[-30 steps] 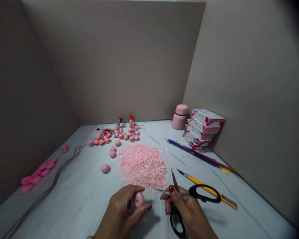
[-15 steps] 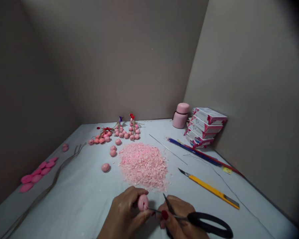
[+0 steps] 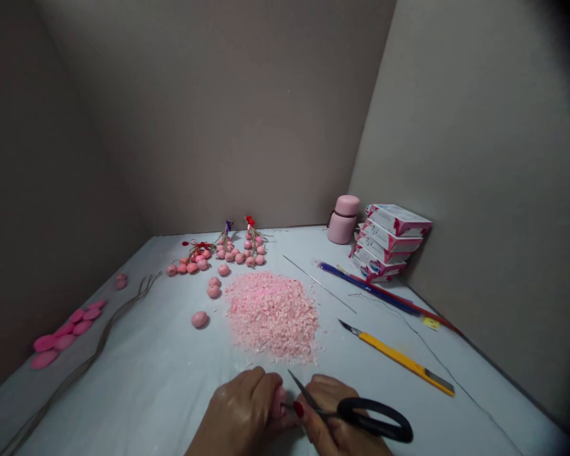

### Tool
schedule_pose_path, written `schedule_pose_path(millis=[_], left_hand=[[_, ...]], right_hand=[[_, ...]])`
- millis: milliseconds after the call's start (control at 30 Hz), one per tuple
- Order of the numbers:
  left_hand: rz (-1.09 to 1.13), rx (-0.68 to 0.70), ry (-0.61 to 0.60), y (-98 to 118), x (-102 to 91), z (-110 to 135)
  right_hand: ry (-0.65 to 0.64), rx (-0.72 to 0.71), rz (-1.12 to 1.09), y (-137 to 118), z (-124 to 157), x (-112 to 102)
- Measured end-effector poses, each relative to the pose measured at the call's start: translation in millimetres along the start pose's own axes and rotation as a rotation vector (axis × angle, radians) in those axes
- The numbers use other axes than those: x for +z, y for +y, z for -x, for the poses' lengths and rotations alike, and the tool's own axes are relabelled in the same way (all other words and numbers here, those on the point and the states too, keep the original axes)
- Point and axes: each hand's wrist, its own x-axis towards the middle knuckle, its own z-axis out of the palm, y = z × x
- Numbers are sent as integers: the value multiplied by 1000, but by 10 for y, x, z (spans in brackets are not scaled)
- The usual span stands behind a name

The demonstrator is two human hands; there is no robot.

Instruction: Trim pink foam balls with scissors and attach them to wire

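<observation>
Low in view, the left hand (image 3: 240,408) is closed around the pink ball (image 3: 278,400) while the right hand (image 3: 330,430) grips the scissors (image 3: 344,408), blades parted and one reaching the ball, though I cannot tell how far in its tip goes. Just beyond the fingers sits the near edge of the pile (image 3: 273,316), leaving little room forward, whereas a broad stretch of table (image 3: 161,373) opens leftward to the stems (image 3: 102,345). Rightward, the knife (image 3: 399,358) lies slantwise, and a wire (image 3: 437,358) runs between it and the table's edge along the wall (image 3: 479,190)
</observation>
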Motion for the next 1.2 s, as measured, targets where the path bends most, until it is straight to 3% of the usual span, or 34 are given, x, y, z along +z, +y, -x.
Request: schedule_pose_path(millis=[33,100,233,433,567,700,767,867,900,967,1033,1100,1167,1200], left_hand=[[-10,15,-10,-6,-6,4],[15,12,-47,-24,-42,5],[321,-80,-98,-62,-174,-41],[698,-164,-27,-81,-182,-50],[868,-335,-92,-33,-167,-50],[1347,-650,-171,30,-154,-92],[1506,-781,-255,29,-108,-102],[1609,-903,-390,18,-45,-101],[1624,-921,-413,24,-42,-101],[1610,-933,-388,55,-71,-105],[1513,-862,-211,95,-127,-107],[1337,-695,-15,117,-177,-98],[1136,-536,58,108,-203,-81],[1068,-497,34,93,-208,-72]], right_hand=[[-8,30,-21,-1,10,20],[-45,219,-183,-18,15,38],[-77,670,-754,-70,-63,-26],[4,857,-1154,-16,-149,-45],[-40,799,-1068,7,-113,-23],[-110,712,-876,-9,-83,-86],[-129,547,-713,11,-74,-107],[-55,122,-417,53,-64,-100],[-30,51,-366,55,-60,-93],[-14,167,-412,35,-54,-84],[-36,449,-565,-7,-56,-87],[-33,638,-694,-43,-66,-96],[-32,680,-752,-53,-77,-102],[-38,682,-760,-49,-80,-104]])
